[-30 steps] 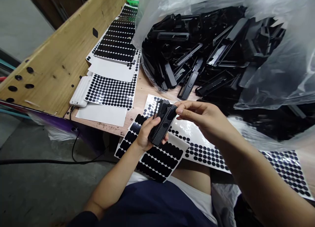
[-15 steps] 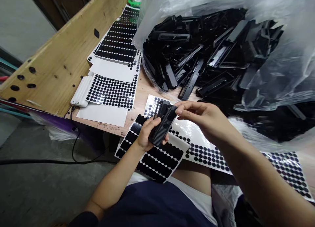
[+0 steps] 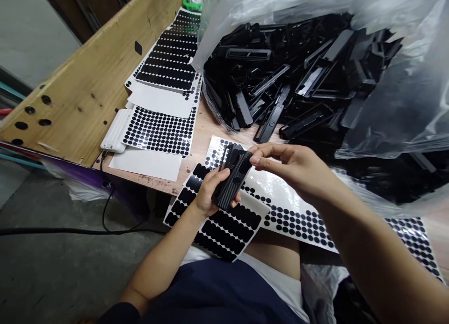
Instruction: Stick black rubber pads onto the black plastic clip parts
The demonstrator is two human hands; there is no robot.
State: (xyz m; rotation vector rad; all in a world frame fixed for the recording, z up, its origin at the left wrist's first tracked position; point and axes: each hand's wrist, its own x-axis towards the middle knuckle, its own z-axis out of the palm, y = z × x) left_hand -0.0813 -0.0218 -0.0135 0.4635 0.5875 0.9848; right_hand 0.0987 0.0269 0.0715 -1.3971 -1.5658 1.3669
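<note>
My left hand (image 3: 206, 190) is wrapped round the lower end of a black textured plastic part (image 3: 231, 176) held over the table's front edge. My right hand (image 3: 293, 167) pinches the part's upper end with thumb and fingertips pressed on it. Under both hands lie a sheet of black oval stickers (image 3: 217, 223) and a glossy sheet of small black round stickers (image 3: 291, 211).
A big clear plastic bag (image 3: 403, 94) holds a heap of black plastic parts (image 3: 294, 76) at the back right. More sticker sheets (image 3: 161, 127) and a white flat box (image 3: 114, 134) lie at the left beside a wooden board (image 3: 87, 76). A black cable (image 3: 70, 230) runs over the floor.
Hardly anything has moved; both hands keep hold of the black part, which has shifted very slightly up and left in view.
</note>
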